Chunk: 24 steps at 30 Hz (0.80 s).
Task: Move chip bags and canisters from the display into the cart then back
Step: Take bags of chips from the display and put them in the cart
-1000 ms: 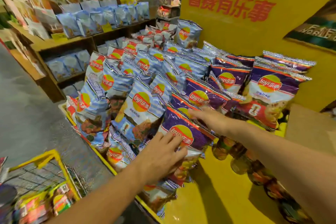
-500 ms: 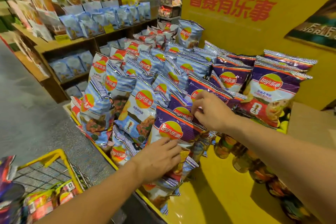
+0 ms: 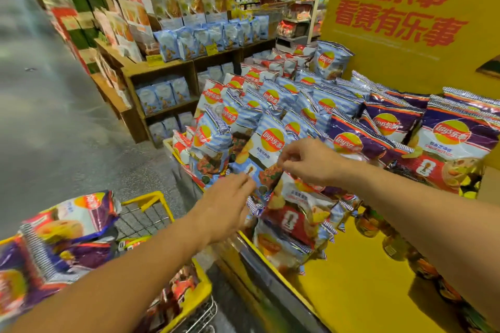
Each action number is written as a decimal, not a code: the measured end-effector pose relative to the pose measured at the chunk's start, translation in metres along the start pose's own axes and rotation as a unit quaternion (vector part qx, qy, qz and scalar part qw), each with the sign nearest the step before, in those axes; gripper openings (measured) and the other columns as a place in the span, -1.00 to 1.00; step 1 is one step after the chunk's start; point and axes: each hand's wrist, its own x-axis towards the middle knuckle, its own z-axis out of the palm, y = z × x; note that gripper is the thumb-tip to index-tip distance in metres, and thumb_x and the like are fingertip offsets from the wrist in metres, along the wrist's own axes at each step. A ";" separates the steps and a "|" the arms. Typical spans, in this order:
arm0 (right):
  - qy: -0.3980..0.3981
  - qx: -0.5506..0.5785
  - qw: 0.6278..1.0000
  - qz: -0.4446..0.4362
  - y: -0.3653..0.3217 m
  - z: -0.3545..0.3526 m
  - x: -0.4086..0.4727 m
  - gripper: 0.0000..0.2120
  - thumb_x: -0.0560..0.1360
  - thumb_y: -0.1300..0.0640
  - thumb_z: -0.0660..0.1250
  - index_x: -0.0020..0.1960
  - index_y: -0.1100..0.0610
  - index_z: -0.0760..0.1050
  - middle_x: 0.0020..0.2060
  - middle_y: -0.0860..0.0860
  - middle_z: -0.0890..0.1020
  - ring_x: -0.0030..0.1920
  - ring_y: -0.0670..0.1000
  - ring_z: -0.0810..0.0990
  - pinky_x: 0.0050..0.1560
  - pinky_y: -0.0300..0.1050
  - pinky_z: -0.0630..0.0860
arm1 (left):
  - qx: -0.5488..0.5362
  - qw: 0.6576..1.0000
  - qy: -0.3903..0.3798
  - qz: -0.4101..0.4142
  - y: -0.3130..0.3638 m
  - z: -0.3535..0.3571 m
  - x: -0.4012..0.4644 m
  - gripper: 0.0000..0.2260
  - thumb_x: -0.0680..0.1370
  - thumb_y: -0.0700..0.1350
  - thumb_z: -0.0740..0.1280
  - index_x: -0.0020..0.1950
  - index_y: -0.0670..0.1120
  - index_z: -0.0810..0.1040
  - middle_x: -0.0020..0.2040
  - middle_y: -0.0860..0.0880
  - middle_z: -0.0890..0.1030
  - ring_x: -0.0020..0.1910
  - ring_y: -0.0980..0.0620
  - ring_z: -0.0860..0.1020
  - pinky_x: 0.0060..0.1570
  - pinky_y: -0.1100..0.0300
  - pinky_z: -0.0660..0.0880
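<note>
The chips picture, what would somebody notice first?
A big heap of chip bags, blue-striped in the middle and purple on the right, fills the yellow display. In front of it the right hand pinches the top of a bag while the left hand reaches in beside it. Behind stands a yellow sign with red letters.

Blue-and-white striped chip bags (image 3: pixel 273 143), purple bags (image 3: pixel 359 138), yellow display (image 3: pixel 359 286).

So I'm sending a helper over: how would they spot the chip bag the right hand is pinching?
Start at the yellow display under the red-lettered sign. The bag hangs at its front edge from the right hand, showing a red panel, unlike the blue-striped bags behind.
</note>
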 end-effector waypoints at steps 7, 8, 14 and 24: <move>-0.094 0.008 0.994 -0.061 -0.092 0.047 0.015 -0.78 0.60 0.08 0.31 -0.20 0.12 0.56 -0.38 -0.05 0.61 -0.45 -0.21 0.55 -0.39 -0.31 0.44 | -0.110 0.977 0.005 -0.180 -0.048 -0.045 -0.094 -0.67 0.57 -0.11 0.12 0.31 -0.16 0.36 0.22 -0.15 0.44 0.16 -0.22 0.47 0.12 0.01 0.44; -0.106 0.003 0.992 -0.069 -0.106 0.054 0.016 -0.77 0.60 0.08 0.31 -0.17 0.17 0.57 -0.35 -0.01 0.63 -0.42 -0.20 0.57 -0.41 -0.35 0.42 | -0.113 0.973 -0.001 -0.203 -0.053 -0.049 -0.108 -0.67 0.56 -0.10 0.12 0.30 -0.15 0.36 0.22 -0.15 0.44 0.17 -0.22 0.47 0.14 0.00 0.45; -0.142 0.008 0.984 -0.111 -0.187 0.103 0.022 -0.80 0.58 0.12 0.31 -0.08 0.25 0.61 -0.23 0.17 0.68 -0.30 0.00 0.63 -0.31 -0.24 0.52 | -0.119 0.953 -0.014 -0.280 -0.070 -0.083 -0.199 -0.76 0.55 -0.23 0.17 0.22 -0.14 0.40 0.19 -0.14 0.46 0.16 -0.18 0.47 0.13 -0.06 0.41; -0.249 -0.003 0.962 -0.116 -0.283 0.174 0.032 -0.80 0.64 0.04 0.24 0.08 0.16 0.56 -0.01 0.12 0.67 -0.21 -0.05 0.61 -0.21 -0.14 0.56 | -0.076 0.901 0.022 -0.426 -0.128 -0.120 -0.333 -0.71 0.52 -0.27 0.19 0.22 -0.08 0.43 0.19 -0.09 0.49 0.18 -0.14 0.48 0.15 -0.03 0.43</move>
